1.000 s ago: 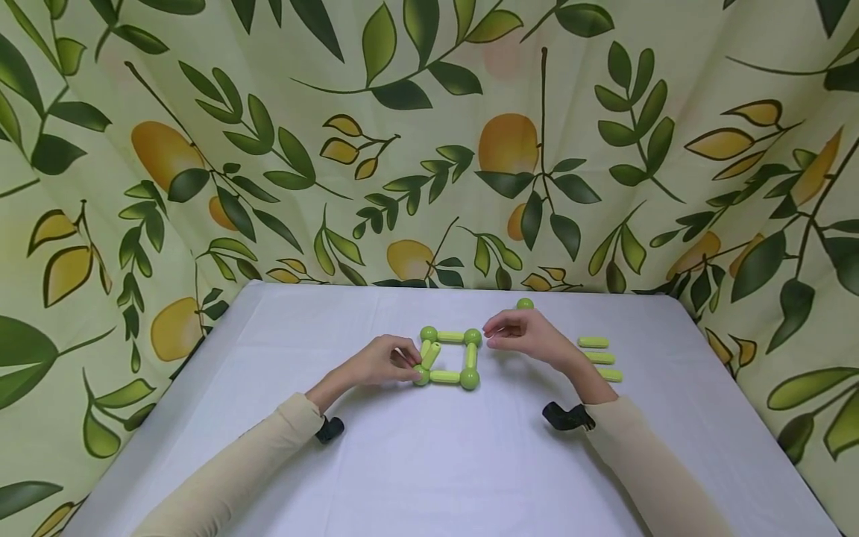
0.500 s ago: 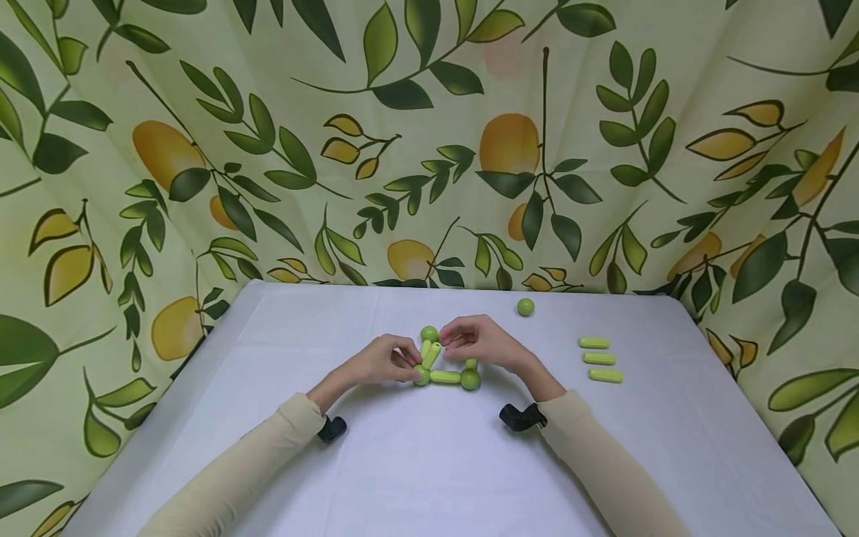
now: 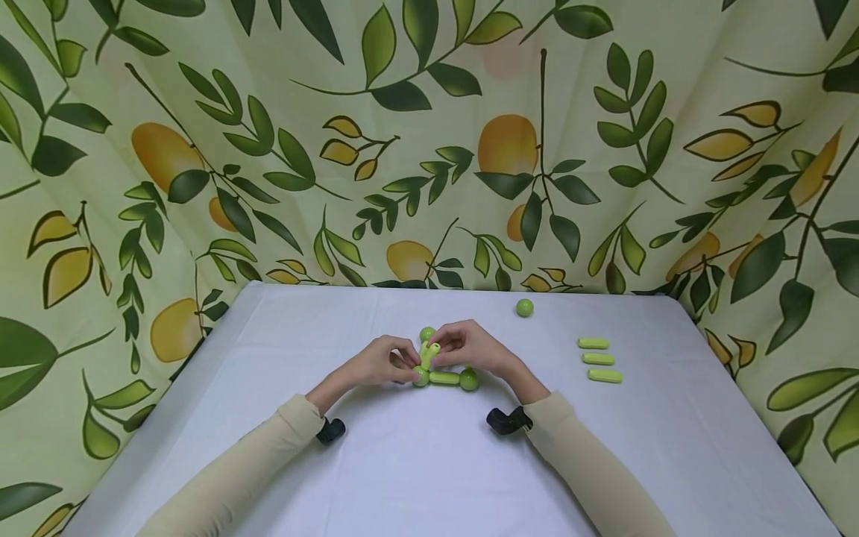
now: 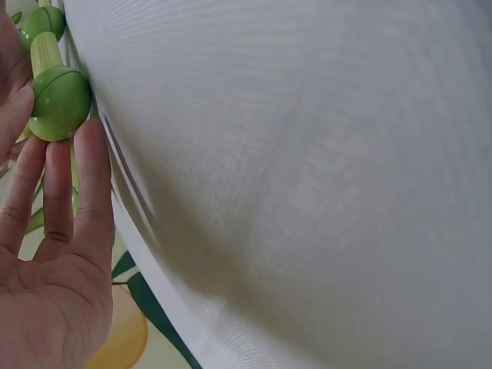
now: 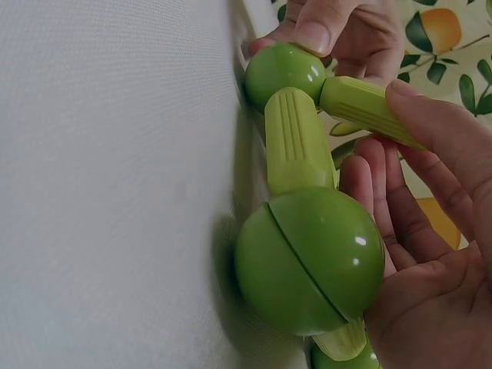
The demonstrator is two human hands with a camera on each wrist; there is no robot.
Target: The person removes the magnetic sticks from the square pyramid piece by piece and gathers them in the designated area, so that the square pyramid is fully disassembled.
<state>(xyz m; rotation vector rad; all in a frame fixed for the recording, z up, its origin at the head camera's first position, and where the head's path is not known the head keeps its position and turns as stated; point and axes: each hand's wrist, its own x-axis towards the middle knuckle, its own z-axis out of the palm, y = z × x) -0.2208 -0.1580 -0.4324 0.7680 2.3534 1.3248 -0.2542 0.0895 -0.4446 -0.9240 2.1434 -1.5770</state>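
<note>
A square frame of light-green ridged rods and green balls lies on the table. My left hand (image 3: 379, 363) grips its near-left ball (image 4: 60, 104) between thumb and fingertips. From that ball an extra rod (image 5: 361, 108) sticks up, and my right hand (image 3: 475, 347) pinches it between thumb and fingers. The near rod (image 3: 444, 378) joins the held ball to the near-right ball (image 5: 307, 261). At the far-left corner another ball (image 3: 427, 334) shows. The frame's far-right corner is hidden behind my right hand in the head view.
A loose green ball (image 3: 525, 307) sits near the back edge of the white-covered table (image 3: 403, 462). To the right lie three loose rods, a far one (image 3: 593, 343), a middle one (image 3: 599, 359) and a near one (image 3: 605, 375). A leaf-print curtain (image 3: 429, 149) hangs behind.
My right hand has come leftward from beside the frame's right side, over it, to the upright rod and now pinches it. The left hand keeps its hold on the ball.
</note>
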